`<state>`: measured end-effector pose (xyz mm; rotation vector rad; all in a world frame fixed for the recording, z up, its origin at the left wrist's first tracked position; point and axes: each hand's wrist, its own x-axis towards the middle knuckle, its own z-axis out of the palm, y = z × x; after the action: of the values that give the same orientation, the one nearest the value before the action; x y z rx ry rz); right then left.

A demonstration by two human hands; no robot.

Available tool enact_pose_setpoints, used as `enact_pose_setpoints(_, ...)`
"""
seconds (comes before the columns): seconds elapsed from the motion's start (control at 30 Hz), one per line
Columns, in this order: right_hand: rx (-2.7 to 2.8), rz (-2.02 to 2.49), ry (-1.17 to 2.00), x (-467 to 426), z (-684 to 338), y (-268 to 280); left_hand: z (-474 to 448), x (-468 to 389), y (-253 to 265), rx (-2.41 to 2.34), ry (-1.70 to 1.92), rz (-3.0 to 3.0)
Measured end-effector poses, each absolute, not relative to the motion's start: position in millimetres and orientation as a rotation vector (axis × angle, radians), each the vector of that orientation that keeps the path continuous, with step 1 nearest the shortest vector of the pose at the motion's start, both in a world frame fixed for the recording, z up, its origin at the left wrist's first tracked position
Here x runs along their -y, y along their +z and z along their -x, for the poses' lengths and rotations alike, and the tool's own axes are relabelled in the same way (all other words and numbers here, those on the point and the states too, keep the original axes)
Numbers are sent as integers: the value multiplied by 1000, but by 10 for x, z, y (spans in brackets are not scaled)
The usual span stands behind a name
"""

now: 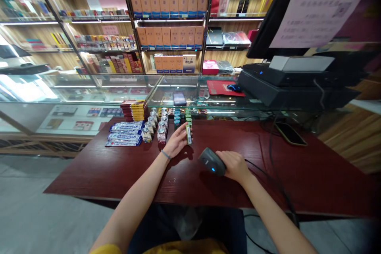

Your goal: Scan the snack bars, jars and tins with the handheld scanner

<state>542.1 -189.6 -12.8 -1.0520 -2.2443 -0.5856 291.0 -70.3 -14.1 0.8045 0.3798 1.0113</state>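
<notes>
Between the fingers of my left hand (176, 142) is a small green pack (188, 135), its white barcode label facing up. My right hand (235, 165) is wrapped round the handle of a dark barcode scanner (212, 161) with a lit blue light, its head turned toward the pack. Just beyond my left hand stand a row of green packs (188, 116) and a row of teal ones (177, 118). Left of them are two rows of small lidded jars (161, 131). Blue-and-white long packets (125, 133) lie fanned at the left, with maroon and yellow packets (133, 110) stacked behind.
A phone (290, 133) lies on the right of the dark red table (119, 180). The scanner's cable (268, 174) runs rightward. A glass counter (166, 87) borders the far edge, carrying a red mat (222, 88), a mouse (233, 87) and a monitor (268, 27). Stocked shelves stand behind.
</notes>
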Motion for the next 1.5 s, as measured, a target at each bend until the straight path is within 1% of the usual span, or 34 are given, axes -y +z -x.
enact_pose_setpoints(0.37, 2216, 1059, -575, 1889, -5441, -124, -2913, 707, -141, -416, 1027, -853)
enact_pose_setpoints(0.53, 2062, 1175, -580, 1879, -5570, -98, -2952, 766, -99, -498, 1017, -912)
enact_pose_setpoints(0.7, 1876, 1320, -644, 1916, -5819, -23, -3183, 795, -17, -622, 956, -983)
enact_pose_setpoints(0.83, 1736, 1423, -691, 1964, -6001, 27, -3553, 737, 71, -678, 980, -1092)
enact_pose_setpoints(1.0, 1509, 1570, -766, 2013, -6182, 70, -4232, 528, 93, -653, 1090, -1248)
enact_pose_setpoints(1.23, 1233, 1727, -816, 2022, -6291, 82, -5209, 110, -56, -596, 1165, -1354)
enact_pose_setpoints(1.5, 1067, 1857, -739, 2039, -6419, 78, -5875, -182, -307, -702, 1191, -1405)
